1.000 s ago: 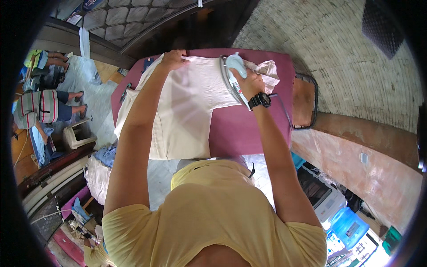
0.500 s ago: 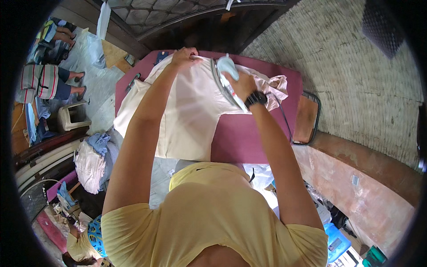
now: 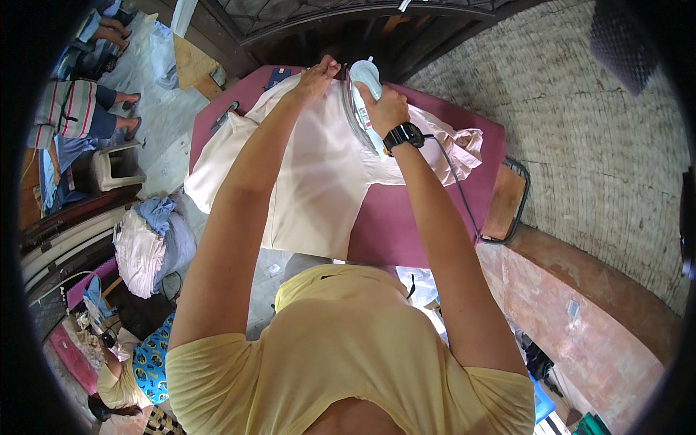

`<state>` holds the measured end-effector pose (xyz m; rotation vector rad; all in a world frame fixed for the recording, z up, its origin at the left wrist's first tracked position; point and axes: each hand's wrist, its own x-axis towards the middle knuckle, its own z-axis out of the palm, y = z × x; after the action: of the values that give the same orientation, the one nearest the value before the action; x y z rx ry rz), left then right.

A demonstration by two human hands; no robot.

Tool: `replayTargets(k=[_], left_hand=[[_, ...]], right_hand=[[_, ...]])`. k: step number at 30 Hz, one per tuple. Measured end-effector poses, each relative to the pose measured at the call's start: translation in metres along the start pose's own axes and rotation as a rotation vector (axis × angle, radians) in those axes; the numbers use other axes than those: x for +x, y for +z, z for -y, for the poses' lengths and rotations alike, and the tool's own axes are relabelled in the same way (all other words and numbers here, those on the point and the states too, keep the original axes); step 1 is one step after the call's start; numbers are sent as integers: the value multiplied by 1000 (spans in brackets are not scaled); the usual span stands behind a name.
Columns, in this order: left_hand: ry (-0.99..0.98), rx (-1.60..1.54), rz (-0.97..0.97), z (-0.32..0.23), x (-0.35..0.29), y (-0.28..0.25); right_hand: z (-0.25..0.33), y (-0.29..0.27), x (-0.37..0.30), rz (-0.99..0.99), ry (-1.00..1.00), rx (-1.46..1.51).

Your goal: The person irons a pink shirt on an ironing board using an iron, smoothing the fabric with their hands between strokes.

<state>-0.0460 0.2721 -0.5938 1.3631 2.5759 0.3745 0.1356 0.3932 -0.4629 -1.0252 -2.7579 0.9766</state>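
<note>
On the left, a green tool (image 3: 225, 117) lies on the purple surface (image 3: 406, 225) beside the spread pale garment (image 3: 312, 181). The left hand (image 3: 316, 80) is at its far edge; whether it pinches cloth, I cannot tell. The right hand (image 3: 390, 109) grips the iron (image 3: 365, 75), apparently pressing the garment. Rightmost, the crumpled end (image 3: 465, 146) probably calls for smoothing before any pressing there.
</note>
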Motion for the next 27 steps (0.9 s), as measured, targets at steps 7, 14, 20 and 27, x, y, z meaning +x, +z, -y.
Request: replayTargets(k=[7, 14, 20, 27], left_hand=[[-95, 102, 133, -30, -1, -21], [-146, 49, 175, -37, 3, -26], [-126, 8, 89, -3, 16, 4], [-146, -137, 91, -21, 19, -7]], right_hand=[[-11, 6, -13, -47, -4, 18], [-24, 7, -29, -51, -6, 49], [-7, 9, -8, -62, 10, 55], [-70, -48, -114, 255, -80, -34]])
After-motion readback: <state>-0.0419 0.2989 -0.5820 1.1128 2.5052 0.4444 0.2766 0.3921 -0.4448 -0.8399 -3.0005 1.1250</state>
